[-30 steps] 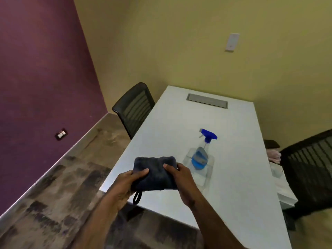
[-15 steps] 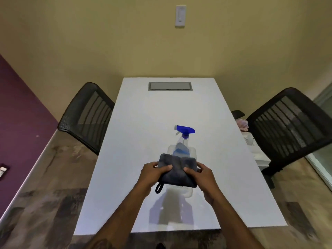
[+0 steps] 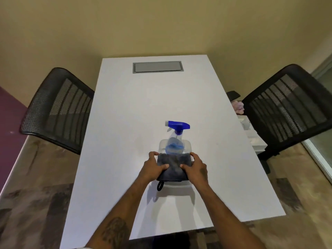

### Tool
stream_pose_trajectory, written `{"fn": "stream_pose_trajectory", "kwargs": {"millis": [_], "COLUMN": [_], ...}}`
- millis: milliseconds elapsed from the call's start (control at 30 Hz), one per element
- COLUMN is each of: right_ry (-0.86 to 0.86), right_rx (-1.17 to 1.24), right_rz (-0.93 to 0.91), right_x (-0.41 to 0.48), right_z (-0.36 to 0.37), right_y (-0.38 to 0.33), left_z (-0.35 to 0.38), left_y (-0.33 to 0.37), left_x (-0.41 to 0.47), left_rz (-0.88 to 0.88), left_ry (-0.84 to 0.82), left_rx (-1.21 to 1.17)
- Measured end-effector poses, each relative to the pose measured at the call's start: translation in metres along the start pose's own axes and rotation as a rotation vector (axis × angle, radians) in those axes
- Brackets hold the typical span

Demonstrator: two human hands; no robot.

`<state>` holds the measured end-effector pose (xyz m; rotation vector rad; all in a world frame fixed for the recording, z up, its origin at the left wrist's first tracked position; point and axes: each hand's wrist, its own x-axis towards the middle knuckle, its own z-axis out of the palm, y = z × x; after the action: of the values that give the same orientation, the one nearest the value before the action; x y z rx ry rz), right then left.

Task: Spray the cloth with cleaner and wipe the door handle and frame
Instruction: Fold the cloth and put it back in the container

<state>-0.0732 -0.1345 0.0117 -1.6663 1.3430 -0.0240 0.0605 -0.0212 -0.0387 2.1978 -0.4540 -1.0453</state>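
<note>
A folded dark grey cloth (image 3: 173, 163) with a small hanging loop is held above a clear plastic tray (image 3: 186, 144) on the white table (image 3: 125, 141). My left hand (image 3: 154, 168) grips its left edge and my right hand (image 3: 195, 168) grips its right edge. Just beyond the cloth stands a clear spray bottle (image 3: 175, 139) with blue liquid and a blue trigger head, inside the tray. The cloth hides the bottle's base. No door, handle or frame is in view.
Black mesh chairs stand at the table's left (image 3: 57, 108) and right (image 3: 287, 106). A grey cable hatch (image 3: 158, 67) sits at the table's far end. White boxes and a pink item (image 3: 239, 106) lie on the right chair's seat. A yellow wall is behind.
The view has swung from the left side of the table to face it squarely. Both hands, still gripping the cloth, have come down close over the tray in front of the spray bottle.
</note>
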Motion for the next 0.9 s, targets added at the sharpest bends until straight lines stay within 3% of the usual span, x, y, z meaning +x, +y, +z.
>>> {"fn": "stream_pose_trajectory", "kwargs": {"millis": [133,333,433,567,700,900], "right_ry": [0.007,-0.035,-0.031,-0.03,-0.069,-0.137], "right_rx": [-0.046,-0.238,-0.372,-0.517,-0.808,-1.034], "right_rz": [0.003,0.009,0.027,-0.041,-0.218,-0.404], "right_x": [0.012,0.026,0.033,0.045,0.057,0.075], "right_z": [-0.003,-0.002,0.002,0.008,0.015,0.024], "right_y": [0.005,0.007,0.013,0.023,0.032,0.054], "left_z": [0.013,0.037,0.045,0.045,0.047,0.051], "left_y": [0.001,0.008,0.01,0.013,0.006,-0.009], "left_x": [0.01,0.014,0.018,0.021,0.023,0.024], "left_rz": [0.005,-0.125,-0.11,-0.1,-0.068,0.02], "left_ry": [-0.018,-0.006,0.022,0.008,0.009,0.083], "left_rx": [0.086,0.134,0.322,0.563,0.644,0.721]}}
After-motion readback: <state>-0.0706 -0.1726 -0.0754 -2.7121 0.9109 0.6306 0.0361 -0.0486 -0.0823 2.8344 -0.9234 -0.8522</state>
